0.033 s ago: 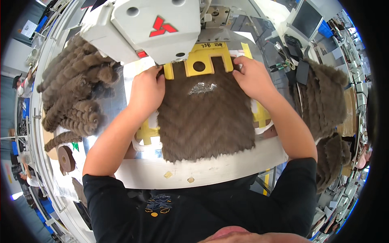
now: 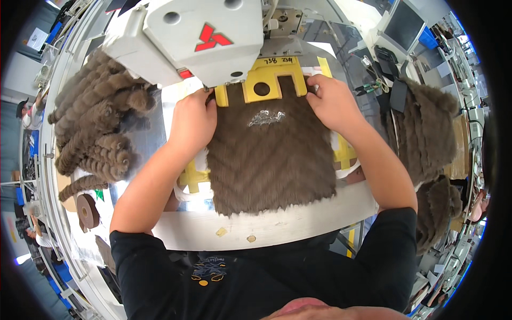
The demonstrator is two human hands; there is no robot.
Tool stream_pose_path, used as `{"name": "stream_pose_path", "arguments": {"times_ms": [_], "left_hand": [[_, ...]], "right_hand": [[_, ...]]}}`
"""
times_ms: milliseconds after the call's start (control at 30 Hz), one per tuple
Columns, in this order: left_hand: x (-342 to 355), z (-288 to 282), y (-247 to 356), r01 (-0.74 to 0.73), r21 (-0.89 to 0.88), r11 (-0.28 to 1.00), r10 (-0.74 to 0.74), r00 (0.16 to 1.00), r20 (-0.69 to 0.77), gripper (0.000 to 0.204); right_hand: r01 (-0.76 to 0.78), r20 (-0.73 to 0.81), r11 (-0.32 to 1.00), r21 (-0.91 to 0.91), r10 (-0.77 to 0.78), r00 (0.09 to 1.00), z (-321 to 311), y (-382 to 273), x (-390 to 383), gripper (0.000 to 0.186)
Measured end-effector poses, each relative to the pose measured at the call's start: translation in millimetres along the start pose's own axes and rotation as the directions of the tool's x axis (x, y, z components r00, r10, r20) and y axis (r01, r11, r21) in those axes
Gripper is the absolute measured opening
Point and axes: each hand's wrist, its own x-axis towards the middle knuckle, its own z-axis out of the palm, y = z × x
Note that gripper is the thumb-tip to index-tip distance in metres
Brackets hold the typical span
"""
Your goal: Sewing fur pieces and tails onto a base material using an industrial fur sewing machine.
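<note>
A brown fur piece [image 2: 272, 165] with a zigzag pile lies flat in front of me, its near edge ragged. Across its far end sits a yellow clamp plate [image 2: 293, 72] with a round hole and cut-out slots. At the fur's far left corner, my left hand [image 2: 193, 120] is closed on the edge, the thumb pointing forward. My right hand [image 2: 337, 106] pinches the far right corner beside the plate. Just below the plate, a shiny clear scrap [image 2: 265, 117] rests on the fur. A white sewing machine head [image 2: 208, 37] overhangs the plate's left part.
Rolled fur strips [image 2: 101, 112] are heaped on the left, near a brown tape roll [image 2: 88, 210]. Stacked fur pieces [image 2: 426, 128] hang at the right. A screen [image 2: 404, 24] stands far right. The white table edge [image 2: 266, 226] runs close to my body. People work at the far left.
</note>
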Motion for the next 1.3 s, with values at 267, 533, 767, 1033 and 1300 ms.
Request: {"name": "stream_pose_path", "arguments": {"times_ms": [267, 533, 767, 1033, 1300], "left_hand": [[0, -4, 1, 0.080, 0.090, 0.993, -0.085, 0.995, 0.052, 0.027], [-2, -8, -9, -0.182, 0.148, 0.972, 0.179, 0.983, 0.032, 0.018], [-16, -17, -2, -0.117, 0.161, 0.980, 0.097, 0.987, 0.126, 0.026], [-15, -5, -3, -0.123, 0.044, 0.991, 0.119, 0.990, 0.079, 0.029], [-22, 1, -9, -0.151, 0.054, 0.987, 0.151, 0.988, 0.018, 0.032]], "right_hand": [[-0.041, 0.013, 0.999, -0.003, 0.041, 0.999, 0, 1, -1, 0.051], [0.168, 0.032, 0.970, -0.177, -0.165, 0.986, 12, 5, -7, 0.045], [0.117, 0.048, 0.978, -0.175, -0.111, 0.993, 5, -3, -14, 0.041], [0.181, -0.085, 0.969, -0.166, -0.197, 0.977, 7, 8, -13, 0.033], [0.130, -0.046, 0.979, -0.157, -0.139, 0.989, 9, 2, -9, 0.036]]}}
